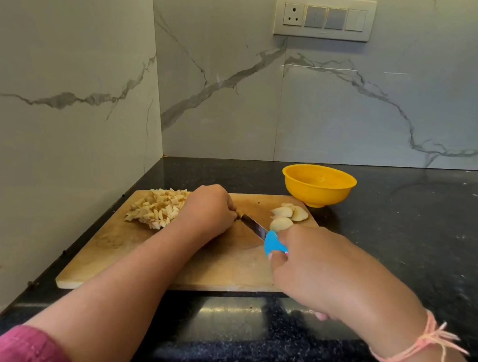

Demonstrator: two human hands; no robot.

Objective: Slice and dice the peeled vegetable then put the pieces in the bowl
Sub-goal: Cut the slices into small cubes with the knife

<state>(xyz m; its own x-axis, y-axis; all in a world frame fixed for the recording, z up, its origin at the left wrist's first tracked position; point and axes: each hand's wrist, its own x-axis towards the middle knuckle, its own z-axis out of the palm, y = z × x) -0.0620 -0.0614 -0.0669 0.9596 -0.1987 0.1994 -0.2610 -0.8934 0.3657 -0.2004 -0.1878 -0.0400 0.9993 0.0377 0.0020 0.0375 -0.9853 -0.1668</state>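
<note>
On the board [219, 267] near the bowl [317, 191], diced pieces [156, 206] lie left, slices [289, 215] right: firm, likely slippery, so pin them flat. Your right hand [326, 273] grips the knife [255, 229]; your left hand [209, 207] curls at the blade, its hold hidden.

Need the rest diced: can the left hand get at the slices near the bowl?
Probably, though not straight: the knife in the right hand lies between the left hand and the slices; lifting over should work.

A single head-worn wide-angle view looks forward and down, close over the table [408, 235] toward the corner walls.
</note>
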